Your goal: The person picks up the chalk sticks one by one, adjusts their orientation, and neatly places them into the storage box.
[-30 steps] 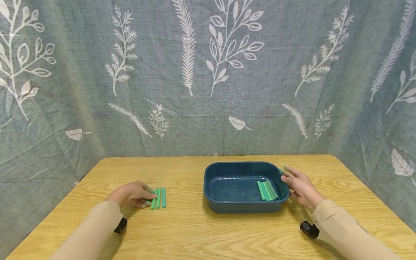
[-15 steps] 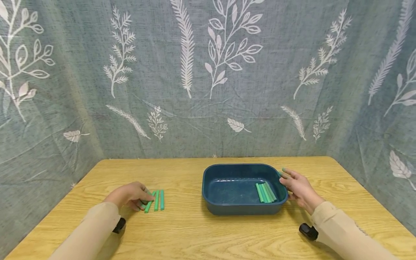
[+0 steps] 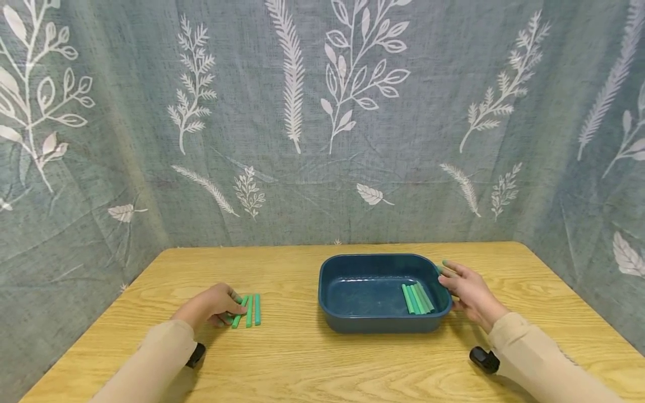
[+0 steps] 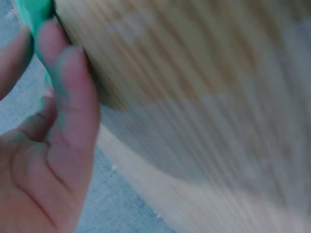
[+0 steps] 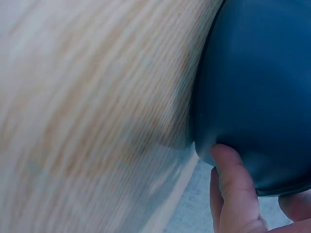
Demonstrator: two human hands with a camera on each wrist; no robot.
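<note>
At the left of the wooden table (image 3: 292, 358), the leftmost green stick (image 3: 237, 321) is held by the left hand (image 3: 216, 305). Green is seen between the fingertips in the left wrist view, so the grip is judged to be clamped on that stick, although much of it is cut off there by the picture's edge. In the head view, the stick is seen to the right of the palm. Its long axis is directed from near to far, with the far end tipped to the right, and its near end is left uncovered.

Just to its right, a middle green stick (image 3: 249, 312) and a teal stick (image 3: 257, 309) are laid side by side, apart from each other and more closely aligned with the near-far line. Whether the middle stick is touched by the tilted one cannot be told.

Well to the right of all three, the blue bin (image 3: 383, 324) is set with its long axis left to right, roughly crosswise to the held stick. A row of sticks (image 3: 417, 299) is gathered inside, at its right end, with the far ends slanted left.

Farthest right, the bin's right end is touched by the right hand (image 3: 471, 294); whether the rim is pinched cannot be told. By the bin's whole length, this hand is separated from the table's three sticks, to which the left hand is nearer.
</note>
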